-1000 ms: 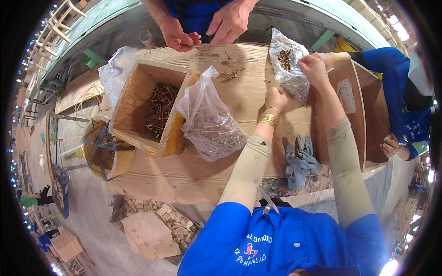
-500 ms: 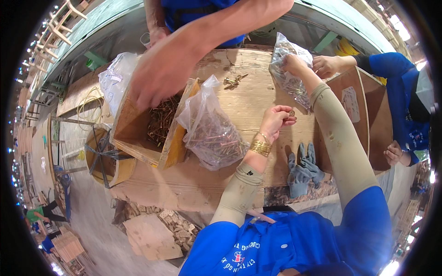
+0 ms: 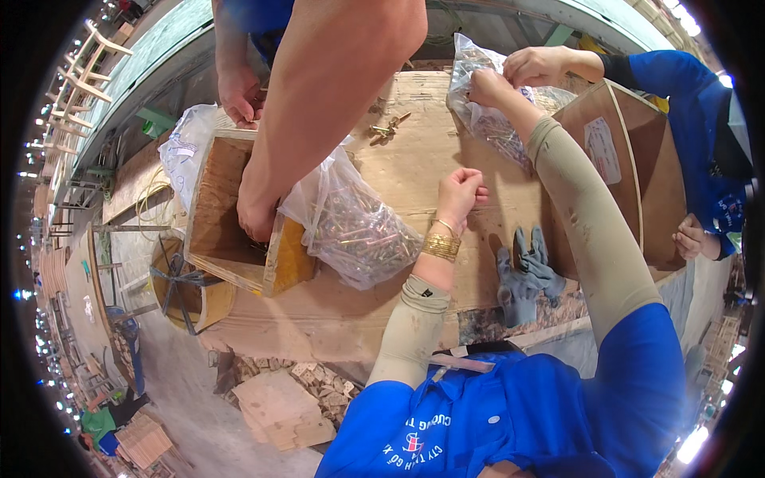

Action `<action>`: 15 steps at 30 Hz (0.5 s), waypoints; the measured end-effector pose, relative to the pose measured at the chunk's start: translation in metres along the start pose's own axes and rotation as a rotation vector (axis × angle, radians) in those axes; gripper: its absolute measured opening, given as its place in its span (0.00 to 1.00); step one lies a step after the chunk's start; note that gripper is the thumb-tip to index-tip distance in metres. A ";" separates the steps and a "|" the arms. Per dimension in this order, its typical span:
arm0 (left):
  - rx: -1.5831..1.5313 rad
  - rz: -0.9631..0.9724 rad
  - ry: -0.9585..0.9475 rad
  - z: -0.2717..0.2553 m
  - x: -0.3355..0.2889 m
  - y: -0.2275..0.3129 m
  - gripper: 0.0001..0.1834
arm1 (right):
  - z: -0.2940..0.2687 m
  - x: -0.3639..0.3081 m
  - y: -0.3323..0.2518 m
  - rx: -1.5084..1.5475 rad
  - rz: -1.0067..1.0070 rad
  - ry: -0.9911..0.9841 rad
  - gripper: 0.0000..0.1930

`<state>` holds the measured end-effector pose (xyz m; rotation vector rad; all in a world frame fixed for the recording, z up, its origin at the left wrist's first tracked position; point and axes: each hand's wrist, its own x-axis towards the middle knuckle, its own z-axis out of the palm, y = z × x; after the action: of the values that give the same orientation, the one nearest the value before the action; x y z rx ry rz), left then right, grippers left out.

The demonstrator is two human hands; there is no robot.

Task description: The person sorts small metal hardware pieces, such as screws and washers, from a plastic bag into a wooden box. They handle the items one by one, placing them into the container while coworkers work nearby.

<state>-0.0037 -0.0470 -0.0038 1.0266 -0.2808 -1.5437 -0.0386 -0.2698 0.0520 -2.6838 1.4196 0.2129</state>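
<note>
My right hand (image 3: 488, 86) grips the top of a small clear bag of screws (image 3: 492, 131) at the far side of the wooden table (image 3: 414, 159). A co-worker's hand (image 3: 542, 64) in a blue sleeve holds the same bag from the right. My left hand (image 3: 460, 191), with gold bangles at the wrist, hovers over the table as a closed fist; I cannot see anything in it. To its left lies a large clear bag of screws (image 3: 351, 227), leaning on an open wooden box (image 3: 215, 215).
Another co-worker's bare arm (image 3: 319, 103) reaches down into the wooden box. A pair of grey gloves (image 3: 526, 271) lies near the table's front edge. A cardboard box (image 3: 629, 159) stands at the right. A few loose screws (image 3: 386, 127) lie at the far middle.
My left hand has pulled back from the large bag and closed into a fist. My right hand has lifted the small bag farther away. The co-worker's arm has reached into the wooden box.
</note>
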 end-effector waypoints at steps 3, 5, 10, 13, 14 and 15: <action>0.154 0.069 0.069 0.001 0.001 0.003 0.05 | -0.007 -0.006 0.005 0.007 0.048 -0.001 0.08; 0.289 0.083 0.077 0.001 0.002 0.000 0.05 | -0.015 -0.016 0.010 0.016 0.072 0.114 0.09; 0.860 0.298 0.085 -0.004 0.018 -0.003 0.09 | -0.067 -0.072 0.015 0.475 0.013 0.359 0.10; 1.103 0.381 0.097 -0.002 0.020 0.000 0.10 | -0.094 -0.142 -0.001 0.874 -0.009 0.413 0.09; 1.184 0.399 0.066 0.001 0.019 -0.002 0.10 | -0.093 -0.164 0.007 1.013 0.010 0.410 0.09; 1.260 0.415 0.050 0.001 0.018 -0.004 0.09 | -0.096 -0.187 0.008 1.092 0.013 0.377 0.08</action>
<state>-0.0060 -0.0620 -0.0136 1.7867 -1.4434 -0.8543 -0.1414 -0.1367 0.1780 -1.8162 1.1082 -0.8513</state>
